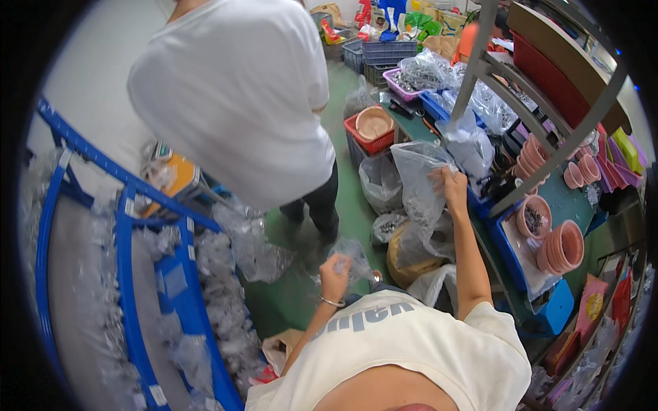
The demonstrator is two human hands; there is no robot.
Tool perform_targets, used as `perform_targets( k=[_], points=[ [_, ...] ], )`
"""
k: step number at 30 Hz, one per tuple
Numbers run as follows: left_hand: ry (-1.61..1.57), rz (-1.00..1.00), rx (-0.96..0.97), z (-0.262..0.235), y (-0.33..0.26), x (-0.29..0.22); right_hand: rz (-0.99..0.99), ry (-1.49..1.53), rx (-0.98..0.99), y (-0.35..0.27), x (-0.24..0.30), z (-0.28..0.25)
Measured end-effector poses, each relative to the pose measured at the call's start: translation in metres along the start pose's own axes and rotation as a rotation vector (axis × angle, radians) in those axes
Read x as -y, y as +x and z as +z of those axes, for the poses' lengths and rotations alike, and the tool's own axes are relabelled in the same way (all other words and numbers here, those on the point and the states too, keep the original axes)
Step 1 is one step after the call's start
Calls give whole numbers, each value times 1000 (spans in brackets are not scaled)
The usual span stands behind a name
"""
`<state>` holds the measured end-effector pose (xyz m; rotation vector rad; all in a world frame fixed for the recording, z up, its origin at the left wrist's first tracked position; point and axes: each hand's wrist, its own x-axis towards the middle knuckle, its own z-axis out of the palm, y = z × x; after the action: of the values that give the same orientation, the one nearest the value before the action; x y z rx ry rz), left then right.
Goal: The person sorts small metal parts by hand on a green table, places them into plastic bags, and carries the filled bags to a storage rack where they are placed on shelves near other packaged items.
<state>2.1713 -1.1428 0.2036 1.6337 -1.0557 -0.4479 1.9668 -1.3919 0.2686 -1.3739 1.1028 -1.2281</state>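
Note:
My right hand [452,186] is raised beside the table, its fingers closed on the upper edge of a large clear plastic bag [416,168]. The bag hangs down, with small greyish pieces showing in its lower part; their kind is too small to tell. Lower and further left, my left hand [334,279] grips a smaller, crumpled clear bag [355,259] over the green floor. Whether that bag has anything in it is unclear. Below the large bag stand a tan sack [404,264] and a white plastic bag [439,284].
A person in a white shirt [240,103] stands ahead on the left. Blue shelving [127,240] with bagged goods lines the left side. The green table [507,281] on the right bears pink pots [563,248] and a metal rack [579,140]. A red basket [373,145] stands further off.

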Motion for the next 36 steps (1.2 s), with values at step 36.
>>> perform_targets(
  k=[36],
  points=[
    [-60,25,399,120,341,40,-163,-837,-792,529,57,-28]
  ],
)
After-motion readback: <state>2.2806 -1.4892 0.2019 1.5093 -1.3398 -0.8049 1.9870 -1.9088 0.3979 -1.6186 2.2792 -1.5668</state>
